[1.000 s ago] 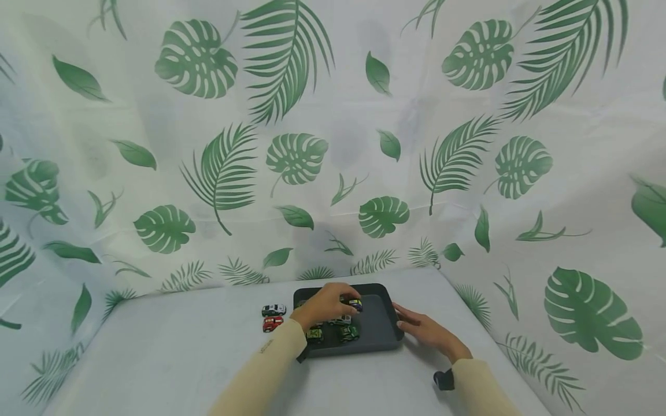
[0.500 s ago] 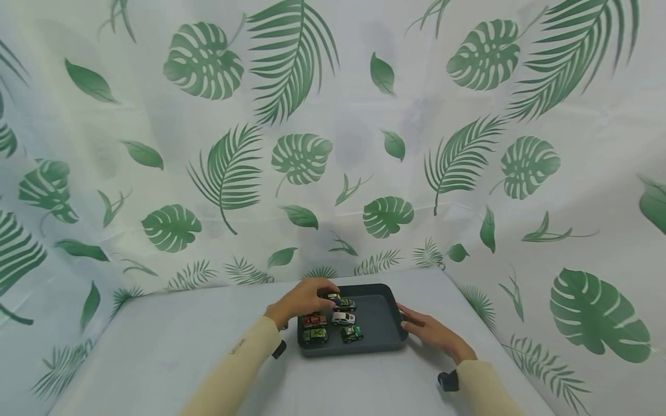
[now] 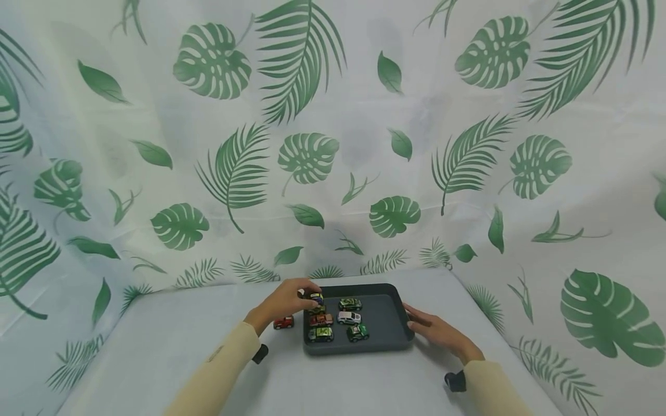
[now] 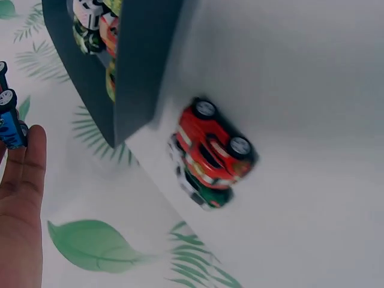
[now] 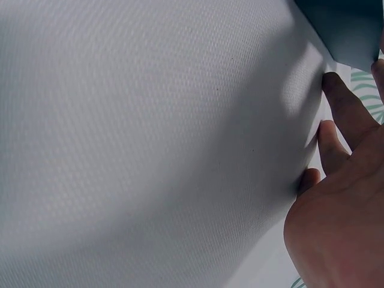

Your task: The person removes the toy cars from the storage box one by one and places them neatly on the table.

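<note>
Between thumb and fingers, my left hand [image 3: 283,301] pinches a blue toy car [image 4: 9,127] over the far left corner of the grey tray [image 3: 359,349]. In the tray stand several toy cars, among them a white one [image 3: 348,317], a green one [image 3: 358,332], an orange-red one [image 3: 321,319] and a yellow-green one [image 3: 321,334]. My right hand [image 3: 439,334] rests against the tray's right wall with fairly straight fingers. Left of the tray, a red toy car [image 4: 210,147] sits on the table beside a white-and-green one [image 4: 201,191], which my left hand hides in the head view.
The white-covered table [image 3: 208,323] runs around the tray. A white sheet with green leaf prints [image 3: 354,144] hangs behind the table and along its sides. Inside the tray, its right part shows bare floor [image 3: 385,318].
My left hand has carried the blue car leftward, from over the tray's middle to its far left corner, uncovering the cars standing in the tray. The right hand stays at the tray's right wall.
</note>
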Demonstrator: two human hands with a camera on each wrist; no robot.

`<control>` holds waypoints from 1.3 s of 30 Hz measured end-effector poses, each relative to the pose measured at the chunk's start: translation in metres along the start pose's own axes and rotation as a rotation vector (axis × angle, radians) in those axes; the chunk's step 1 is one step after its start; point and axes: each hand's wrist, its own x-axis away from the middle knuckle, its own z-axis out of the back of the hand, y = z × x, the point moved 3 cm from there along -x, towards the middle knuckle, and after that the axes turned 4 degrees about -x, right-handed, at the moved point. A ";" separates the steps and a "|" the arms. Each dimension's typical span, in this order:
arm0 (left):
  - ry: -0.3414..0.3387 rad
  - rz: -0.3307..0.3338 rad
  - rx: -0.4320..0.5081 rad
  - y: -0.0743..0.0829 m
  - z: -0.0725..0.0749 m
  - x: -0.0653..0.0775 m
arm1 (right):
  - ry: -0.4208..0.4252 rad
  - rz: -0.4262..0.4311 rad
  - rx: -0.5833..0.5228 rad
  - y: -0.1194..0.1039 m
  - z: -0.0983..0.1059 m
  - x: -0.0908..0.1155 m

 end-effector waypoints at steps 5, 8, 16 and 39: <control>0.003 0.017 -0.027 -0.012 0.002 0.013 | 0.001 -0.014 0.009 0.001 -0.002 0.000; -0.001 0.029 -0.022 -0.019 0.002 0.019 | 0.008 -0.011 0.003 0.002 -0.002 0.000; 0.013 0.065 -0.026 -0.035 0.002 0.037 | 0.016 -0.004 0.023 0.003 0.000 -0.002; -0.029 0.127 -0.067 -0.055 -0.019 0.074 | 0.023 -0.010 0.031 0.000 -0.001 -0.001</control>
